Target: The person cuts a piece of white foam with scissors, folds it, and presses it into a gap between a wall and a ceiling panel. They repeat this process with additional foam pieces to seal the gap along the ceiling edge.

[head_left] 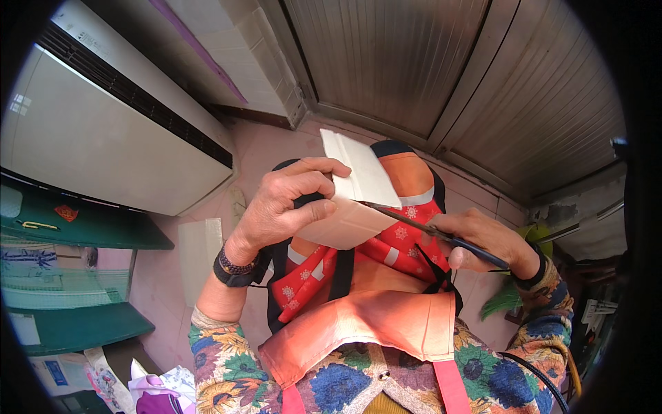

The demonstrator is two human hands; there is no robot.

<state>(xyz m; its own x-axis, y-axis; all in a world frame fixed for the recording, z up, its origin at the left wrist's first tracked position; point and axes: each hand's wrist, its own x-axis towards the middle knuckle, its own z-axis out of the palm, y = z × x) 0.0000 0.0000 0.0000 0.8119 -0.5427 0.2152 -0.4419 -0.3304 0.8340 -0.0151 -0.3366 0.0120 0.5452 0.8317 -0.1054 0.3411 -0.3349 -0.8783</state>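
Observation:
My left hand (286,200) grips a white sheet of board (365,169) by its left side, thumb below and fingers above. The sheet is partly split, with one flap tilted up and a lower flap hanging toward me. In my right hand (479,238) is a pair of scissors (476,251) with dark handles, fingers wrapped around them. Their blades reach left into the slit between the two flaps; the tips are hidden by the board. All of this is held above my lap, over an orange apron (365,321) and red snowflake-patterned cloth (401,233).
Another pale flat sheet (200,259) lies on the pink tiled floor (265,138) at left. Beyond it stand a white air conditioner (124,131) and a green-edged glass shelf (89,328). Ribbed panel doors (393,62) close off the far side. Green bristles (502,301) show behind my right arm.

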